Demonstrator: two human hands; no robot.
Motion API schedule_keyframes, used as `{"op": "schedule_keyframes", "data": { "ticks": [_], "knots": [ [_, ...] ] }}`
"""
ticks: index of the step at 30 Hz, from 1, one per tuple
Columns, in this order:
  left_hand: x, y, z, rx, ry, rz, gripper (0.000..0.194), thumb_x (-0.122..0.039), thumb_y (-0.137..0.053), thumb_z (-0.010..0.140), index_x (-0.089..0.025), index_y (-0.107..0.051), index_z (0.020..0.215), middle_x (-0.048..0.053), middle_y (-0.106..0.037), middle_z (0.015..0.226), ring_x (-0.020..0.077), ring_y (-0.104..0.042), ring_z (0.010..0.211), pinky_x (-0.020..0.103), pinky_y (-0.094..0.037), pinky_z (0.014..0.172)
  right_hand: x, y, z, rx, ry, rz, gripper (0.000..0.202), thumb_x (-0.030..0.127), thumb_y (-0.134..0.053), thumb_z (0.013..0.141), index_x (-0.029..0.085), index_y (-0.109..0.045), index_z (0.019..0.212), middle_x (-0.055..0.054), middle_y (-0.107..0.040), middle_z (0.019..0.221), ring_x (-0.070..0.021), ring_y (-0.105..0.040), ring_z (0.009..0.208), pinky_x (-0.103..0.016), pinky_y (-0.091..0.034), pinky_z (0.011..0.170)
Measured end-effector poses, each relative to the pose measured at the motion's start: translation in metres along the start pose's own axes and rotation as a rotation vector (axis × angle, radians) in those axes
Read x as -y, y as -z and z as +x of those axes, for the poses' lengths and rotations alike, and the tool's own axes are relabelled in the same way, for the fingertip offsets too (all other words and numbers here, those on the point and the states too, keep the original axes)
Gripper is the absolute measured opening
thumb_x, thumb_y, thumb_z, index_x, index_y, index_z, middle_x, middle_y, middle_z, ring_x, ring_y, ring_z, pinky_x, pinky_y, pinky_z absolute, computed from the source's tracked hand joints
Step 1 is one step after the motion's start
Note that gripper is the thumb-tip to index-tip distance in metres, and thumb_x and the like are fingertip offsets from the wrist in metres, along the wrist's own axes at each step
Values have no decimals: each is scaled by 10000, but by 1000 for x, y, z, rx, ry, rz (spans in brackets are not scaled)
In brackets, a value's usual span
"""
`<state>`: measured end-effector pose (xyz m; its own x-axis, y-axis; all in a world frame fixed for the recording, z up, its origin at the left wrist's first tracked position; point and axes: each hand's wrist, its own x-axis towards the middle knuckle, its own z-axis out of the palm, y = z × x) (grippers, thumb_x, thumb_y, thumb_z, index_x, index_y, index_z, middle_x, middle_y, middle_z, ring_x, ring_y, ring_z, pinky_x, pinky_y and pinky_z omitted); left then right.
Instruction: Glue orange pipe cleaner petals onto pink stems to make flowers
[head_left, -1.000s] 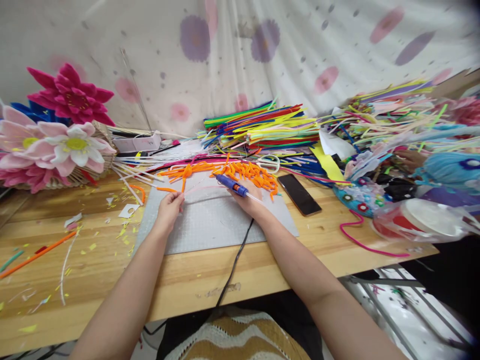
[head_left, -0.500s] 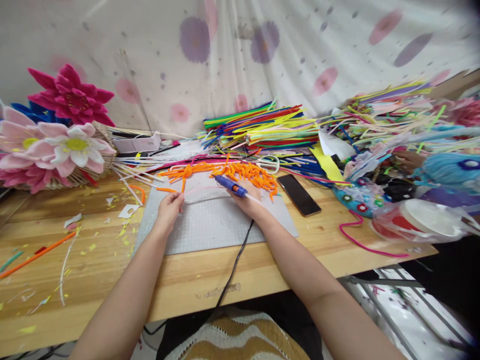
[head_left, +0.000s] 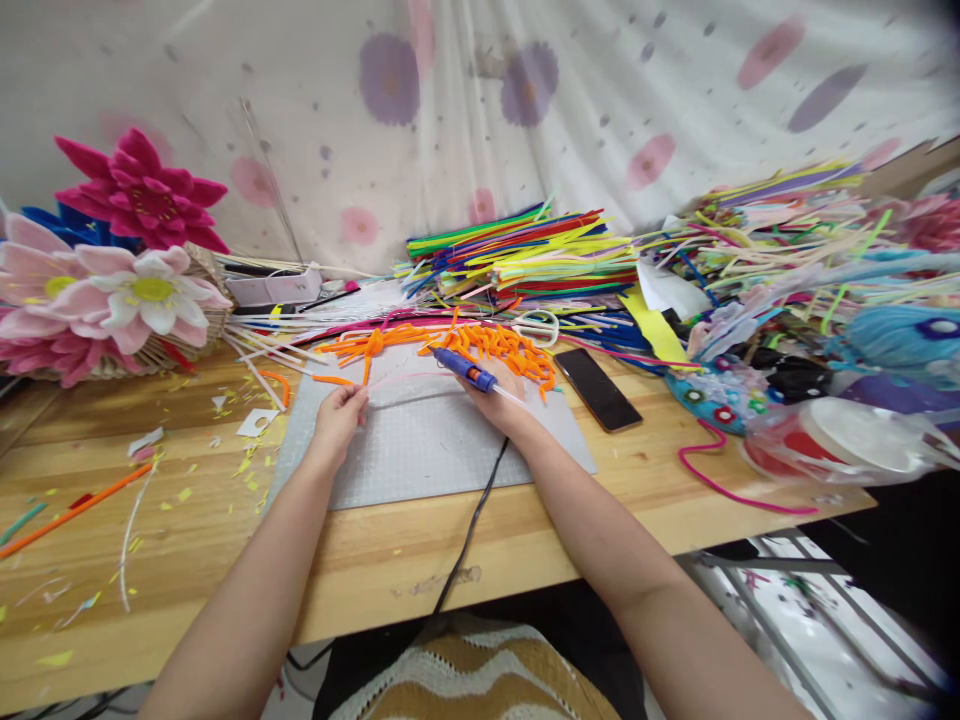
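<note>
Two bare hands over a grey cutting mat [head_left: 420, 450] on the wooden bench [head_left: 187, 530]. Left hand [head_left: 337, 418] curled, fingertips pinching the near end of a thin pale pink strand [head_left: 409, 379] that runs right across the far part of the mat. Right hand [head_left: 501, 400] wrapped around a blue glue gun [head_left: 463, 369], nozzle pointing far-left toward the strand, glue stick poking out the back; black cord [head_left: 472, 525] trails near, off the bench edge. Orange pipe-cleaner pieces [head_left: 487, 347] heaped just beyond the gun at the mat's far edge, some spread left. Black phone [head_left: 597, 388] lies flat right of the mat. White-handled scissors [head_left: 537, 325] beyond the orange heap. Big stack of multicoloured pipe cleaners [head_left: 525, 255] far centre. Pink and white fabric flowers [head_left: 112, 285] far left. Loose orange pipe cleaner [head_left: 75, 510] and yellow scraps on the bench at left. Pink cord [head_left: 720, 485] curls at right, by a bagged white and red roll [head_left: 840, 440].
</note>
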<state>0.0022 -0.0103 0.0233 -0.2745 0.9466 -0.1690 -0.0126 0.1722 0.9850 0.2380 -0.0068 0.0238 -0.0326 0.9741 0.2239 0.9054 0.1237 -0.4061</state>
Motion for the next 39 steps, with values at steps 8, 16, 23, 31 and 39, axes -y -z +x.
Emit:
{"op": "schedule_keyframes", "data": {
  "ticks": [8, 16, 23, 31, 39],
  "knots": [
    [0, 5, 3, -18, 5, -36, 269, -322, -685, 492, -138, -569, 651, -22, -505, 594, 76, -437, 519, 186, -321, 418, -1, 12, -4, -119, 35, 139, 307, 461, -460, 788, 191, -598, 838, -66, -617, 875, -194, -539, 868, -285, -395, 738],
    [-15, 26, 8, -98, -30, -387, 202, -230, -687, 554, -150, -561, 690, -37, -506, 597, 55, -463, 546, 151, -338, 440, -21, 15, -6, -339, -228, 584, 396, 505, -528, 714, 152, -612, 871, -65, -632, 854, -191, -572, 811, -333, -444, 750],
    [-19, 29, 9, -49, 35, -633, 58, -121, -592, 678, -142, -538, 676, -42, -504, 583, 33, -473, 506, 138, -318, 407, -20, 6, -6, 88, -206, 482, 406, 526, -617, 623, 195, -671, 852, -39, -672, 802, -205, -608, 795, -314, -455, 724],
    [-9, 18, 6, -28, 82, -595, 67, -126, -608, 668, -140, -560, 713, -48, -518, 574, 33, -485, 493, 139, -332, 405, -6, 42, -14, 101, -131, -105, 540, 534, -649, 593, 144, -608, 964, -138, -611, 1028, -267, -546, 976, -327, -406, 771],
    [-8, 14, 3, -9, 103, -515, 112, -161, -642, 624, -137, -564, 700, -29, -547, 604, 38, -485, 510, 137, -361, 426, 48, 39, -16, 486, -91, 674, 296, 371, -595, 717, 177, -540, 932, -2, -576, 666, -107, -518, 576, -234, -382, 539]
  ]
}}
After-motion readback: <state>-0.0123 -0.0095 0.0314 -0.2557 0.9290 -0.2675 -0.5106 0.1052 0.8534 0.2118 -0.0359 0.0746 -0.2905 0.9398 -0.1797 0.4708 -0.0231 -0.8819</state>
